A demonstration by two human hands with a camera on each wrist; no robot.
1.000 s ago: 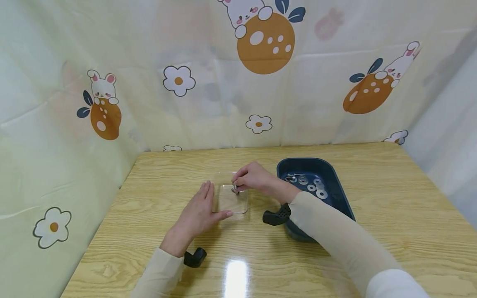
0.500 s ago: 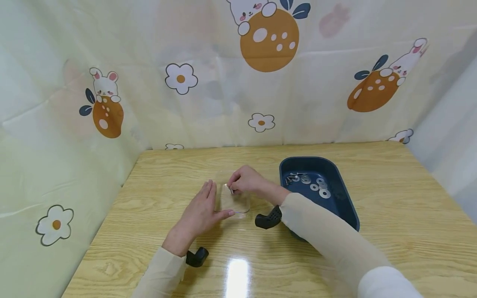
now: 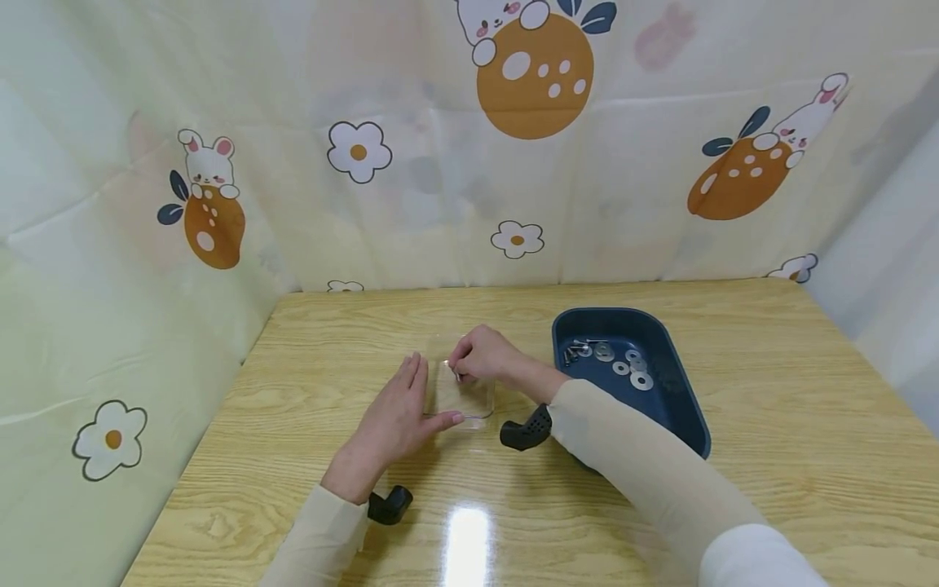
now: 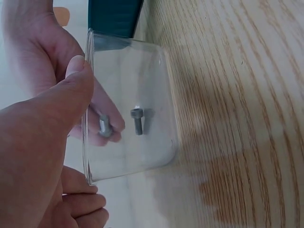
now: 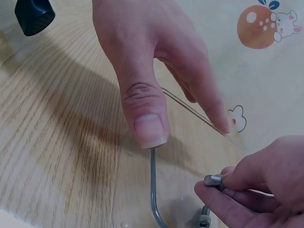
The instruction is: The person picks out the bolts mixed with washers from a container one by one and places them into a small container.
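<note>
The right hand (image 3: 486,356) holds a metal bolt (image 5: 213,180) in a narrow pinch between thumb and fingers, at the clear container (image 4: 126,164). In the right wrist view, the bolt's exposed blunt end points left; the other end is hidden between the fingertips. In the left wrist view, its long axis runs close to the picture's vertical. Whether the exposed end is head or tip cannot be told.

A second bolt (image 4: 137,122) lies in the container, head toward the side of the blue tray (image 3: 682,399), shank toward the left hand (image 3: 392,416).

The left hand is spread wide: the thumb rests on the container's near rim, and the extended fingers lie along its left side.

The tray stands right of the container on the wooden table (image 3: 330,334) and contains flat washers (image 3: 641,381) and small metal fasteners (image 3: 571,355).
</note>
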